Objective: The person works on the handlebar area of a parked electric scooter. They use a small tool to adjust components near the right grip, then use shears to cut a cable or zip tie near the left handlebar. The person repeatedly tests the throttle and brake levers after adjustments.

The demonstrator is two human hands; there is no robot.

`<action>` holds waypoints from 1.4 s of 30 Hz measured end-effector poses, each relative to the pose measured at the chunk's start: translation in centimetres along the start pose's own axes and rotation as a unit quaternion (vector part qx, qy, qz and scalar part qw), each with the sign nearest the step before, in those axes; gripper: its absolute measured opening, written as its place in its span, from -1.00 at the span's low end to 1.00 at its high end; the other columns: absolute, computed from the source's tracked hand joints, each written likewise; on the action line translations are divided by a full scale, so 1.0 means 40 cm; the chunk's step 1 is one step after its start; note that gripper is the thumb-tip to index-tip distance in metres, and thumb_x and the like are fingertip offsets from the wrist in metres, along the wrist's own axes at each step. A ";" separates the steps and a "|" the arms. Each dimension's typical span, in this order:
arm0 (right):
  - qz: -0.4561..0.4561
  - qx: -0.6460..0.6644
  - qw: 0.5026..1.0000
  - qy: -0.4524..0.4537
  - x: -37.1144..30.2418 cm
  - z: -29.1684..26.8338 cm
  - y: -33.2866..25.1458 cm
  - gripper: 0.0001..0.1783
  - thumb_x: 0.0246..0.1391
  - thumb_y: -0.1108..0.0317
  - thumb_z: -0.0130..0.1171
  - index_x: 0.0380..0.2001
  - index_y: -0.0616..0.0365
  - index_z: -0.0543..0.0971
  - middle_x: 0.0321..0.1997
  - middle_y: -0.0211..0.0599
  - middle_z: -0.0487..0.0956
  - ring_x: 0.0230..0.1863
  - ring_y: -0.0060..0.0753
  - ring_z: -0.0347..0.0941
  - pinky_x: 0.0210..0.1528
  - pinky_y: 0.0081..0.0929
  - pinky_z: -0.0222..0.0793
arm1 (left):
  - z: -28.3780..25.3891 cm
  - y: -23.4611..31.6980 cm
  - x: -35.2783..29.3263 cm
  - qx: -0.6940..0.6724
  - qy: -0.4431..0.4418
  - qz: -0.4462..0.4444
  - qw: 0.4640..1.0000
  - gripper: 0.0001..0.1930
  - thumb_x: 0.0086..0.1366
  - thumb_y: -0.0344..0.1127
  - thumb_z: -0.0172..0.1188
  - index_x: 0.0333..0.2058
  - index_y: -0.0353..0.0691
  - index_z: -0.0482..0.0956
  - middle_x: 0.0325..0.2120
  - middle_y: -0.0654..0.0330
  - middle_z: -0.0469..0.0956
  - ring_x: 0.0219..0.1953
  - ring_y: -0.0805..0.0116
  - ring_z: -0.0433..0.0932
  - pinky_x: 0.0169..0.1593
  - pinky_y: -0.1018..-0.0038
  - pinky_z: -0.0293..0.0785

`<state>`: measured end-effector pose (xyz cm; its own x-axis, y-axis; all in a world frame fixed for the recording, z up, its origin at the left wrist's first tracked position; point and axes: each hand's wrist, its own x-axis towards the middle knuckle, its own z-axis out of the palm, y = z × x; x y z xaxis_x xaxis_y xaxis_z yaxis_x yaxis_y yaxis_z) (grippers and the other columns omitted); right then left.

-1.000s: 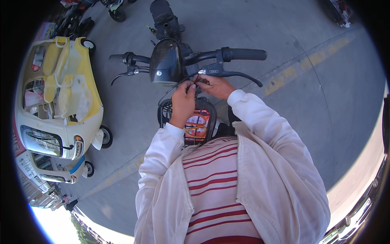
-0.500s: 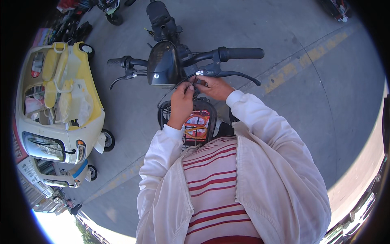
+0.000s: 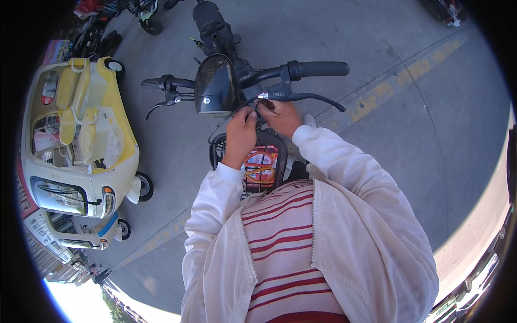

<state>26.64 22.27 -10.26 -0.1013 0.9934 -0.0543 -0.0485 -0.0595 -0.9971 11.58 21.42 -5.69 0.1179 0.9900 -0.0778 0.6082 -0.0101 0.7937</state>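
Observation:
Just below the silver adjuster [image 3: 263,96] of the brake lever [image 3: 318,99], my two hands meet with bent fingers. My left hand [image 3: 240,137] is closed at the fingertips on the thin black brake cable [image 3: 226,119], which loops down beside it. Close by on the right, my right hand [image 3: 283,117] pinches at the cable's upper stretch under the lever; its fingertips are partly hidden. Above them is the handlebar with its black grip [image 3: 323,69] and the dark headlight housing [image 3: 212,83].
Below the hands is a black basket [image 3: 283,148] holding a red package and an orange cord. A yellow and white three-wheeler [image 3: 116,145] stands at the left, with another vehicle [image 3: 86,231] beside it. The bike's black saddle [image 3: 210,16] lies ahead; a faded yellow line [image 3: 377,94] crosses the pavement.
My right hand has shifted slightly left and down, its fingers drawing in under the lever. My left hand stays nearly where it was.

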 end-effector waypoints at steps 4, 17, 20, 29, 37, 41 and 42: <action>0.137 0.199 0.970 -0.023 -0.018 0.006 -0.019 -0.74 0.33 0.26 0.09 -0.07 0.23 0.53 -0.39 -0.42 0.50 -0.59 -0.57 0.39 -0.54 -0.49 0.38 | 0.002 0.017 -0.005 0.003 0.000 -0.018 1.000 -0.79 0.38 -0.33 0.08 -0.14 -0.34 0.57 -0.35 -0.11 0.61 -0.27 -0.06 0.61 -0.16 0.24 0.48; 0.247 0.380 0.886 -0.101 -0.035 -0.050 -0.002 -0.79 0.24 0.31 0.18 -0.15 0.19 0.50 -0.42 -0.51 0.41 -0.49 -0.71 0.23 -0.57 -0.65 0.12 | 0.008 0.012 -0.008 0.007 0.018 0.010 1.000 -0.77 0.38 -0.32 0.11 -0.17 -0.40 0.57 -0.41 0.00 0.63 -0.35 0.23 0.62 -0.22 0.37 0.49; 0.232 0.344 0.905 -0.091 -0.045 -0.056 -0.002 -0.81 0.22 0.33 0.22 -0.20 0.19 0.52 -0.45 -0.52 0.40 -0.52 -0.72 0.23 -0.59 -0.67 0.11 | 0.018 0.027 -0.012 0.014 0.050 0.014 0.999 -0.80 0.36 -0.33 0.14 -0.21 -0.38 0.57 -0.44 0.02 0.63 -0.39 0.26 0.62 -0.26 0.38 0.49; 0.173 0.188 0.966 -0.032 -0.075 -0.055 -0.049 -0.81 0.15 0.36 0.30 -0.23 0.24 0.63 -0.40 -0.49 0.56 -0.44 -0.73 0.37 -0.48 -0.66 0.29 | 0.041 0.051 -0.021 -0.021 0.070 0.008 0.997 -0.88 0.31 -0.42 0.18 -0.23 -0.34 0.55 -0.43 0.00 0.64 -0.39 0.07 0.65 -0.28 0.29 0.53; 0.087 0.180 0.980 -0.009 -0.092 -0.012 -0.044 -0.79 0.13 0.37 0.31 -0.20 0.28 0.66 -0.30 -0.43 0.65 -0.29 -0.66 0.49 -0.19 -0.61 0.43 | 0.048 -0.028 -0.052 -0.060 0.071 0.109 0.990 -0.85 0.26 -0.53 0.19 -0.18 -0.36 0.56 -0.32 -0.01 0.62 -0.27 0.17 0.65 -0.19 0.37 0.56; 0.071 0.089 0.993 -0.008 -0.097 -0.015 -0.061 -0.80 0.16 0.40 0.27 -0.19 0.28 0.66 -0.24 -0.39 0.64 -0.23 -0.65 0.48 -0.15 -0.62 0.42 | 0.043 -0.004 -0.056 -0.075 0.071 0.087 0.991 -0.82 0.26 -0.53 0.21 -0.15 -0.37 0.56 -0.32 0.07 0.64 -0.29 0.27 0.64 -0.18 0.42 0.55; 0.063 0.060 0.996 -0.009 -0.100 -0.016 -0.069 -0.80 0.17 0.41 0.26 -0.18 0.28 0.66 -0.24 -0.39 0.63 -0.22 -0.64 0.48 -0.15 -0.62 0.41 | 0.043 -0.008 -0.057 -0.082 0.067 0.076 0.991 -0.82 0.29 -0.51 0.21 -0.13 -0.37 0.55 -0.33 0.11 0.64 -0.29 0.36 0.63 -0.17 0.46 0.55</action>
<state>27.84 18.50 -7.31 -0.1324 0.9755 -0.1759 -0.1520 -0.1953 -0.9689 12.48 18.94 -6.79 0.0854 0.9888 0.1227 0.4537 -0.1483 0.8787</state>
